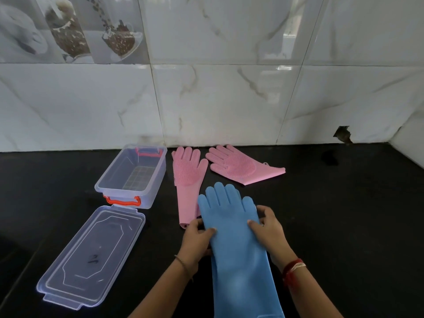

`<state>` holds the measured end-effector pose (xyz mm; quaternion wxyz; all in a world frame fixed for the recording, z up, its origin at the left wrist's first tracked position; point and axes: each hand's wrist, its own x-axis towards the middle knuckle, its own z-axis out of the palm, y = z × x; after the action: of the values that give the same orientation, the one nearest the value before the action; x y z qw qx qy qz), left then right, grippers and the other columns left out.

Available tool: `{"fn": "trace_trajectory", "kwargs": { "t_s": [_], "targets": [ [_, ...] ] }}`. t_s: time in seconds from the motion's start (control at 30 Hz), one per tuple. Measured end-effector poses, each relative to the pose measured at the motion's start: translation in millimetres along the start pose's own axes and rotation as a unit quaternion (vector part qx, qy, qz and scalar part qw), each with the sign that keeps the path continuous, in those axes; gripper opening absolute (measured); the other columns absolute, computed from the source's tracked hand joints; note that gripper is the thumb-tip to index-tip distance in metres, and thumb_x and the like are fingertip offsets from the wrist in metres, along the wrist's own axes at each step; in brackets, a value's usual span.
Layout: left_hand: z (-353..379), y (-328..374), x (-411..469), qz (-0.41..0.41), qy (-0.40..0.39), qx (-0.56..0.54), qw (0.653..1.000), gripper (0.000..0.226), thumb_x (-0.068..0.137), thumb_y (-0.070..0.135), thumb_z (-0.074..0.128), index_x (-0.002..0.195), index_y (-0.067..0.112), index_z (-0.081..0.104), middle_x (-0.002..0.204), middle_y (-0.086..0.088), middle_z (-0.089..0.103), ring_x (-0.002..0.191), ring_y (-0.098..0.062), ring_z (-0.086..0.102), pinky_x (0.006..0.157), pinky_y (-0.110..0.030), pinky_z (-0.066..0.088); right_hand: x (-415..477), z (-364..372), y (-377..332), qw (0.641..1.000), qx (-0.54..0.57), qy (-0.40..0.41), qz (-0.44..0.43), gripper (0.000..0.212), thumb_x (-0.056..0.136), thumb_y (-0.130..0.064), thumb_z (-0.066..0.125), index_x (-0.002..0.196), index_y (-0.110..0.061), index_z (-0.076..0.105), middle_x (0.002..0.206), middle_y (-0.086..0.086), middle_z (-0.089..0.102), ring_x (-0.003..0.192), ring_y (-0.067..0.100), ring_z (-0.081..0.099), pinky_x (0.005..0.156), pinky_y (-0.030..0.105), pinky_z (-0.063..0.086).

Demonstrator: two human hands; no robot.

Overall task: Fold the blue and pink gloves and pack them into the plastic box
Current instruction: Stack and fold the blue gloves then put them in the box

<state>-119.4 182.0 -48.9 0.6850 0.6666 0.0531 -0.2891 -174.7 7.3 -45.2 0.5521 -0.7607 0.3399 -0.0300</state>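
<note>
A long blue glove (236, 244) lies flat on the black counter, fingers pointing away from me. My left hand (197, 237) grips its left edge at the wrist, thumb on top. My right hand (268, 228) grips the right edge the same way. Two pink gloves rest behind it: one (187, 177) lies lengthwise with its cuff partly under the blue glove, the other (241, 165) lies slanted near the wall. The clear plastic box (110, 182) with orange latches stands open at the left and nothing is in it.
The box's clear lid (91, 255) lies flat in front of the box at the near left. A tiled marble wall (229, 99) runs along the back of the black counter (344, 214), with a side wall at the far right.
</note>
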Motion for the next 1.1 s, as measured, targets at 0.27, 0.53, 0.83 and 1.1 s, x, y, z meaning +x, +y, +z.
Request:
{"fn": "trace_trajectory", "kwargs": {
  "t_s": [0.27, 0.53, 0.83, 1.1],
  "targets": [
    [-4.7, 1.6, 13.1, 0.047, -0.016, 0.197, 0.979, 0.03, 0.094, 0.023, 0.051, 0.123, 0.021, 0.045, 0.121, 0.001, 0.055, 0.098, -0.016, 0.057, 0.061, -0.022, 0.055, -5.8, -0.8, 4.9, 0.997, -0.002, 0.064, -0.032, 0.036, 0.088, -0.017, 0.06, 0.12, -0.027, 0.048, 0.091, -0.006, 0.057, 0.081, 0.01, 0.058, 0.059, 0.017, 0.042],
    [-7.8, -6.4, 19.0, 0.117, 0.009, 0.33, 0.936, 0.033, 0.094, 0.033, 0.05, 0.123, 0.019, 0.041, 0.121, -0.003, 0.058, 0.093, -0.013, 0.058, 0.077, -0.028, 0.056, -16.0, 5.5, 22.0, 0.996, -0.015, 0.083, -0.022, 0.045, 0.087, -0.009, 0.058, 0.127, -0.023, 0.042, 0.072, 0.003, 0.06, 0.06, 0.01, 0.057, 0.052, 0.016, 0.041],
    [-8.7, -12.1, 22.3, 0.146, 0.028, 0.408, 0.901, 0.047, 0.091, 0.04, 0.052, 0.13, 0.021, 0.032, 0.122, -0.002, 0.058, 0.096, -0.02, 0.064, 0.083, -0.037, 0.057, -20.7, 4.1, 15.9, 0.991, -0.11, 0.055, -0.043, 0.054, 0.091, -0.02, 0.056, 0.138, -0.023, 0.029, 0.069, -0.005, 0.055, 0.059, 0.008, 0.057, 0.049, 0.012, 0.037],
    [-11.4, -14.3, 23.7, 0.179, 0.033, 0.443, 0.878, 0.062, 0.093, 0.048, 0.044, 0.145, 0.027, 0.019, 0.129, -0.001, 0.057, 0.104, -0.017, 0.062, 0.094, -0.035, 0.051, -27.6, -7.0, 18.0, 0.987, -0.155, -0.019, -0.03, 0.052, 0.091, -0.024, 0.058, 0.136, -0.024, 0.032, 0.076, -0.004, 0.061, 0.065, 0.007, 0.061, 0.052, 0.014, 0.041]
  ]
}}
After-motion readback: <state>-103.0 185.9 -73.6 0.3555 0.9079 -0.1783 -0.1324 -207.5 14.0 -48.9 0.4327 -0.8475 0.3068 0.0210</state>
